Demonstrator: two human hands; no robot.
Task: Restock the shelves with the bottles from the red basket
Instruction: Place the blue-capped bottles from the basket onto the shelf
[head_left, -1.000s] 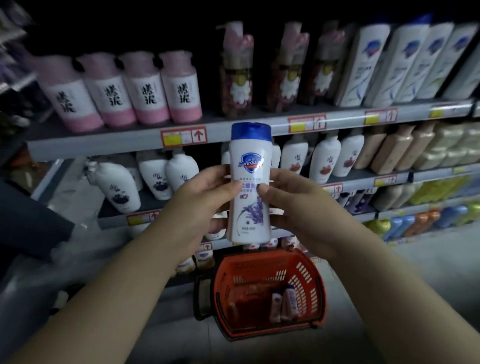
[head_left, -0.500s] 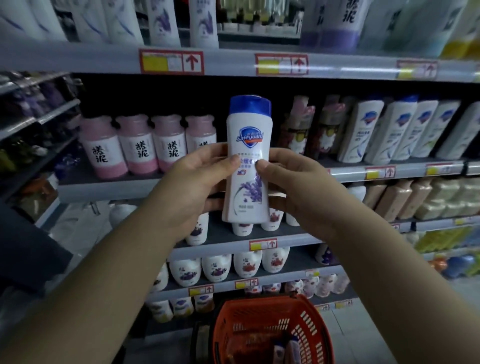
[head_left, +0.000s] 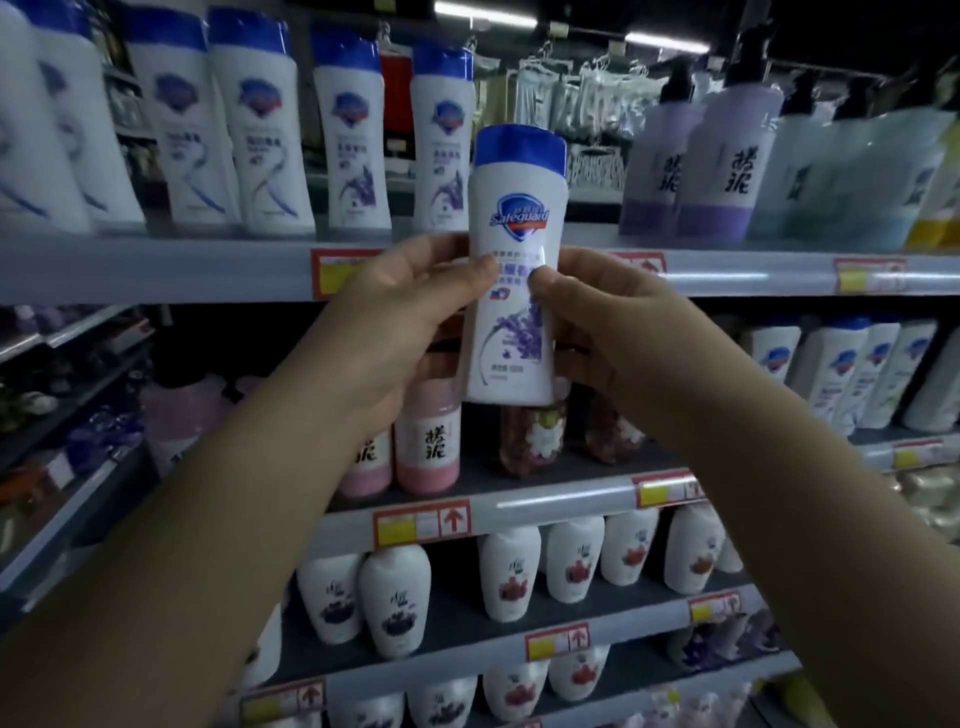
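Bottle (head_left: 517, 270) upright before top shelf (head_left: 156, 270), left hand (head_left: 400, 332) and right hand (head_left: 613, 332) fingers clasped around it.

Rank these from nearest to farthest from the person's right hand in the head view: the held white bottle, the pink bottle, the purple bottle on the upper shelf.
1. White bottle: gripped by the right hand.
2. Pink bottle: lower left, middle shelf.
3. Purple bottle: up right, on the upper shelf.
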